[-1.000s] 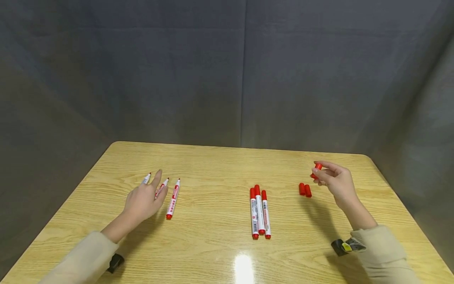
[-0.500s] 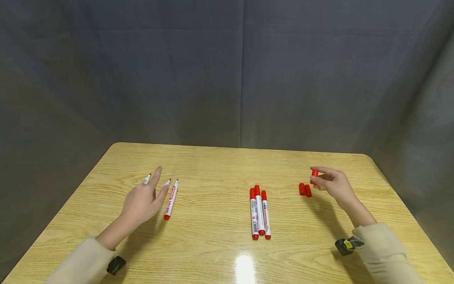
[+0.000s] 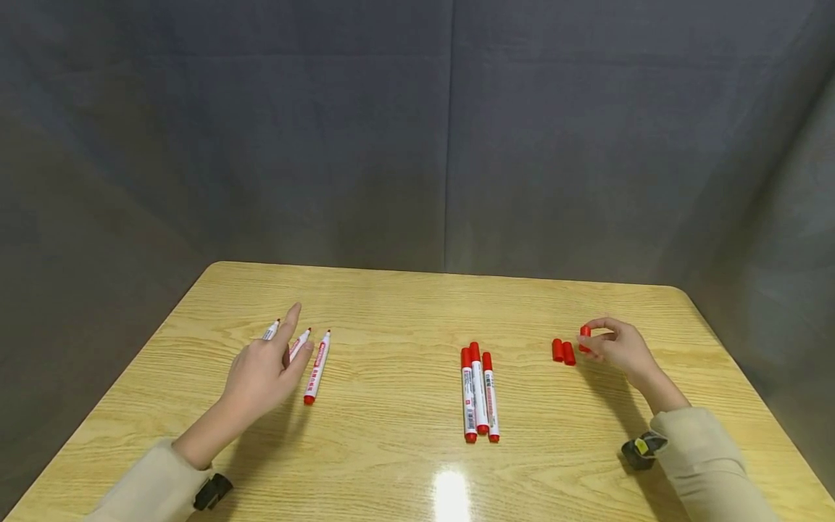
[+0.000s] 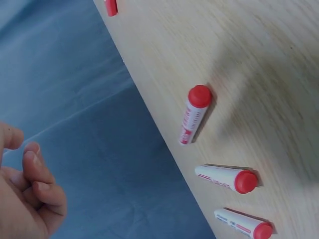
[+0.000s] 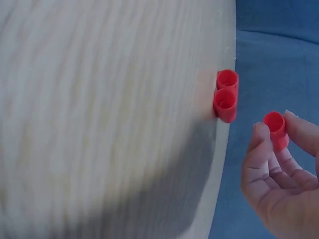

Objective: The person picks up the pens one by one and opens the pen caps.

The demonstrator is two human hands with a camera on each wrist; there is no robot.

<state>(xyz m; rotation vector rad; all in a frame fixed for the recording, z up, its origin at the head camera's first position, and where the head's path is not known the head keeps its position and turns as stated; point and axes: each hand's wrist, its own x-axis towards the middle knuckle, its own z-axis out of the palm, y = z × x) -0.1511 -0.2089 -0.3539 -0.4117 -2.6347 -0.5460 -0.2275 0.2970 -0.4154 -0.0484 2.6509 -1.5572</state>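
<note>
My right hand [image 3: 622, 354] pinches a red marker cap [image 5: 277, 130] between thumb and fingers, its hollow end showing in the right wrist view. Just left of it, two more red caps [image 3: 564, 352] lie side by side on the table. On the left, my left hand [image 3: 261, 373] hovers over uncapped white-and-red markers, index finger extended and nothing in its grasp. One uncapped marker [image 3: 317, 367] lies right of the thumb. Two others, a middle marker [image 4: 227, 178] and an outer marker [image 4: 244, 223], are partly hidden by the hand in the head view.
Three capped red markers [image 3: 479, 391] lie together near the middle of the wooden table [image 3: 391, 326]. A dark grey curtain [image 3: 326, 145] hangs behind the table's far edge. Each wrist carries a small black camera.
My right hand has lowered toward the table with the red cap, which has turned from slanted to upright in view, beside the other two. The left hand has barely shifted.
</note>
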